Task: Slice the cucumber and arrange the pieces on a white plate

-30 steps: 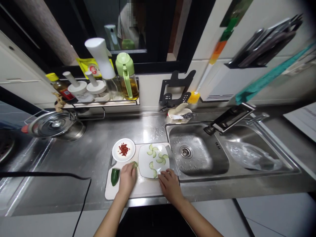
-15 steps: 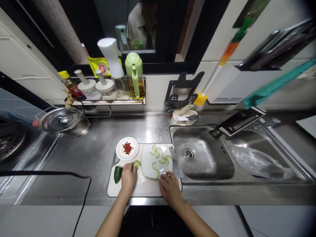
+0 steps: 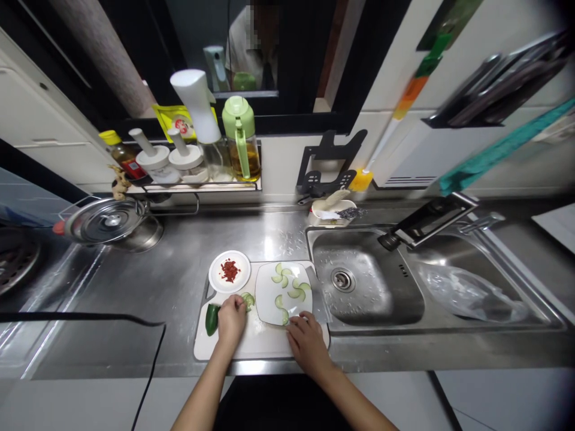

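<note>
My left hand [image 3: 231, 323] is closed in a pinch at a small pile of pale green cucumber slices [image 3: 248, 301] on the white cutting board [image 3: 265, 347]. A dark green cucumber piece [image 3: 212, 319] lies just left of that hand. My right hand [image 3: 309, 341] rests with fingers slightly bent and apart at the lower right corner of a white square plate [image 3: 265, 302]. Half-moon cucumber slices [image 3: 296, 293] form curved patterns on this plate. Behind my left hand, a round white plate [image 3: 215, 281] carries chopped red bits [image 3: 230, 270].
Right of the board is a steel sink [image 3: 368, 281] with a plastic bag [image 3: 471, 293] in its right part. A rack at the back holds a green-topped oil bottle [image 3: 241, 137] and seasoning jars [image 3: 157, 161]. A lidded pot [image 3: 135, 230] stands at left; a black cable [image 3: 155, 359] hangs in front.
My left hand's fingers have closed further into a pinch at the cucumber slices. The right hand stays at the plate's corner. The whole view has shifted slightly.
</note>
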`<state>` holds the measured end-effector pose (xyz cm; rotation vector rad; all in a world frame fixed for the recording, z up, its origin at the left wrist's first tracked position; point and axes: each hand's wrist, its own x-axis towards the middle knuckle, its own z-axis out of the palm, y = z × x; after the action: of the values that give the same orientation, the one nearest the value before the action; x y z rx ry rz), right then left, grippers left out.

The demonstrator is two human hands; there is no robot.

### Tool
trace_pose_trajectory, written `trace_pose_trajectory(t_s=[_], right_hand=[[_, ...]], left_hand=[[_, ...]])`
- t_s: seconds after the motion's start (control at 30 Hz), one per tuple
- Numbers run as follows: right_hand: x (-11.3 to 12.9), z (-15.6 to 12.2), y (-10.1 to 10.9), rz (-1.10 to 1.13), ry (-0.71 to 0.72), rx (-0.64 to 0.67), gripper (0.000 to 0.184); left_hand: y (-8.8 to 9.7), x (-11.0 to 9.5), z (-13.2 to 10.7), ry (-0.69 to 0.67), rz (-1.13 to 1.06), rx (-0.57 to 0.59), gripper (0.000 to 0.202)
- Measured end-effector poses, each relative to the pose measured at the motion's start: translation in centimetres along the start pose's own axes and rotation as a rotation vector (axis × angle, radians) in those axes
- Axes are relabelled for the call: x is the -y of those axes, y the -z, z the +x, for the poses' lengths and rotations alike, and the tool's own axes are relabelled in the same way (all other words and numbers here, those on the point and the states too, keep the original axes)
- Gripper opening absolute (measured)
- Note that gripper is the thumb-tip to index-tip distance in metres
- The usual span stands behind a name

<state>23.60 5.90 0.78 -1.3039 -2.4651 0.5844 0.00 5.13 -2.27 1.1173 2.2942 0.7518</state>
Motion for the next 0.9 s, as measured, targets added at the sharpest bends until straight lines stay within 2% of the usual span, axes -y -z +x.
trace_pose_trajectory(t_s=[0.17,0.33,0.53,0.6,0.77,0.9], right_hand=[[0.4,1.3,-0.1,0.108,-0.02,0.002,0.018],[1.4,4.4,-0.6,0.282,0.001,-0.013,0.021],[2.3,8.2,-1.1,0.467,-0.059,0.032,0.029],[2.4,9.0,-0.8,0.517,-0.103,0.075,0.024],[1.8,9.4,0.5,0.6,-0.207,0.172,0.012],[1.3,9.2,1.7,0.656,-0.244,0.184,0.012]], left_hand=[[0.9,-0.2,-0.1,0.021,-0.09,0.069,0.011],[1.8,-0.5,-0.3,0.013,-0.247,0.178,0.018],[2.3,-2.5,-0.6,-0.017,-0.492,0.345,0.027],[2.4,-3.4,-0.6,-0.004,-0.563,0.401,0.03],[2.0,-4.8,-0.8,0.108,-0.729,0.45,0.036],[1.2,-5.5,-1.3,0.285,-0.907,0.477,0.04]])
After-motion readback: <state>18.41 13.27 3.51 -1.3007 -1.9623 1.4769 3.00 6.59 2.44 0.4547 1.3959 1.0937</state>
